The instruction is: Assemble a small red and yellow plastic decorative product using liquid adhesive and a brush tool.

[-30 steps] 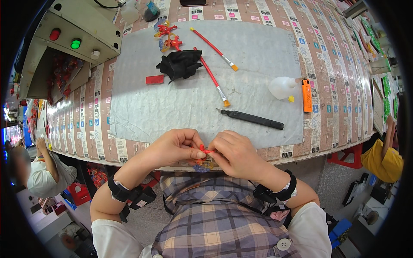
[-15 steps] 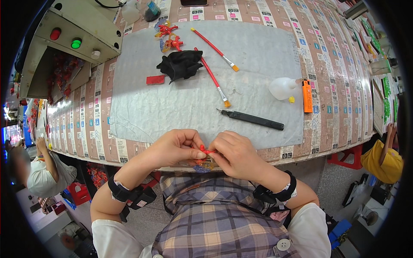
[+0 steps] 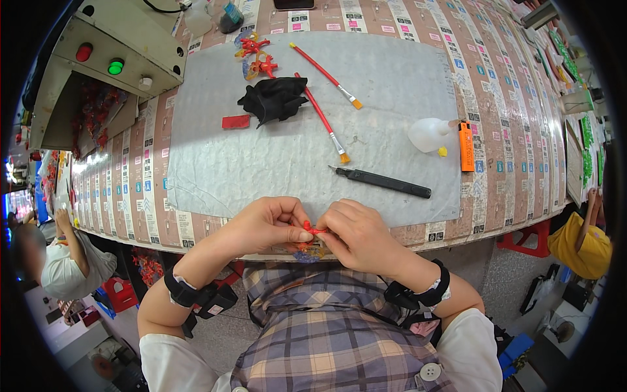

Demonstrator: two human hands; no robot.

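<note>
At the table's near edge both hands are closed on one small red plastic figure (image 3: 313, 230) with translucent blue and orange parts below it. My left hand (image 3: 277, 223) pinches its body between thumb and forefinger. My right hand (image 3: 356, 234) grips a thin red limb at the other side; its fingertips are partly hidden. Beyond the hands a black craft knife (image 3: 384, 181) lies on the grey sheet (image 3: 222, 176). Two red-handled brushes (image 3: 326, 75) rest farther off, one partly under a black cloth (image 3: 273, 99). Similar red figures (image 3: 262, 64) lie behind the cloth.
A white squeeze bottle (image 3: 431, 134) and an orange lighter (image 3: 466, 147) are on the right. A red block (image 3: 236, 122) lies by the cloth. On the left stands a metal machine (image 3: 108, 59) with buttons and red pieces inside. Other people sit at both sides.
</note>
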